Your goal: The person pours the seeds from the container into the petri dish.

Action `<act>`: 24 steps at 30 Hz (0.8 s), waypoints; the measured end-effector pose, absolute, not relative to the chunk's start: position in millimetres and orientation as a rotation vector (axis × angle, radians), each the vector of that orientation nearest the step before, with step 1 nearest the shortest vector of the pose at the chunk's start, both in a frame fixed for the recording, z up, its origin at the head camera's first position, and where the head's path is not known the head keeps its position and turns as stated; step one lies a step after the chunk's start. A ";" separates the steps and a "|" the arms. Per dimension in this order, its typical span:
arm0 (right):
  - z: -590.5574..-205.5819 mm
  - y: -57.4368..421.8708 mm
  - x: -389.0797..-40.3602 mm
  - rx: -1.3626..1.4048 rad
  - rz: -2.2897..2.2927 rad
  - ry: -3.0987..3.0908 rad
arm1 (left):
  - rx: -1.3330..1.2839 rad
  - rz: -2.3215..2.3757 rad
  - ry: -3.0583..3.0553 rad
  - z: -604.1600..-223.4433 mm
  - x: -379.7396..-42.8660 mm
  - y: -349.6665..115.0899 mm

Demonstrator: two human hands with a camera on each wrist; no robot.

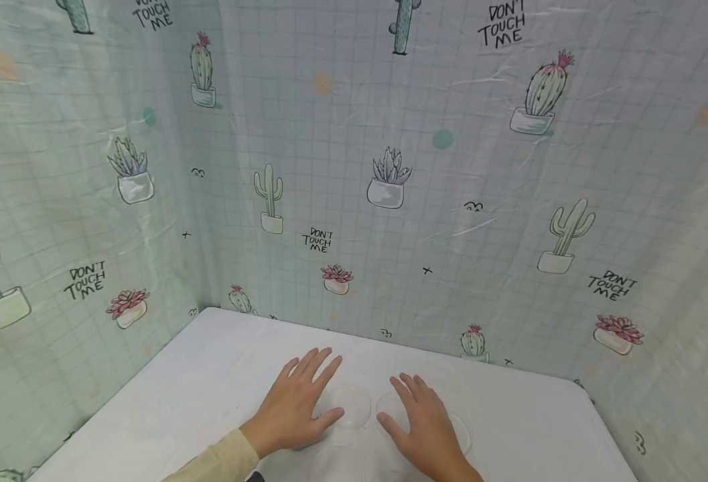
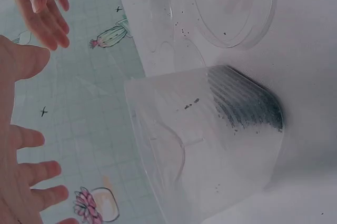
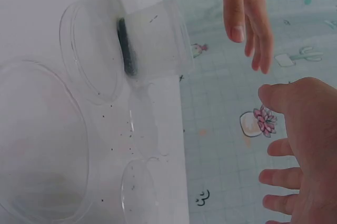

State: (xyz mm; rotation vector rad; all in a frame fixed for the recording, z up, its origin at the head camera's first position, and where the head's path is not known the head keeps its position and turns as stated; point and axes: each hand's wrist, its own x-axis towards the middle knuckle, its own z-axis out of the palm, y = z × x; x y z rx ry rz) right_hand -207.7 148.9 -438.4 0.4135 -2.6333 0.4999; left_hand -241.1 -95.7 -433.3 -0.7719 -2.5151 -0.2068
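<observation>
My left hand [image 1: 293, 405] hovers over the table with its fingers spread, holding nothing. To its right my right hand [image 1: 422, 428] is likewise raised with fingers extended, and nothing is in its grasp. Below the left hand stands a clear plastic container [image 2: 200, 155] with dark granules [image 2: 247, 103] gathered along its bottom corner. A transparent round dish [image 3: 95, 56] lies beside that container, and a larger round dish [image 3: 42, 140] is closer to the near side. Thin clear discs [image 3: 145, 124] lie flat beyond them. Neither hand touches any of these.
Several dark specks [image 3: 111, 149] are scattered on the white table [image 1: 528, 428] between the dishes. Behind and at both sides hangs a cactus-printed curtain [image 1: 341, 134], meeting the table's far edge.
</observation>
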 end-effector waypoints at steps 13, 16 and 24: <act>-438.1 143.4 -213.0 0.405 0.493 -2.703 | -0.749 -0.235 -2.503 -439.5 -243.4 -105.8; -438.3 143.5 -214.3 0.399 0.485 -2.711 | -0.747 -0.245 -2.523 -439.6 -243.5 -107.9; -441.0 140.6 -215.9 0.383 0.500 -2.737 | -0.714 -0.245 -2.551 -442.7 -243.3 -114.1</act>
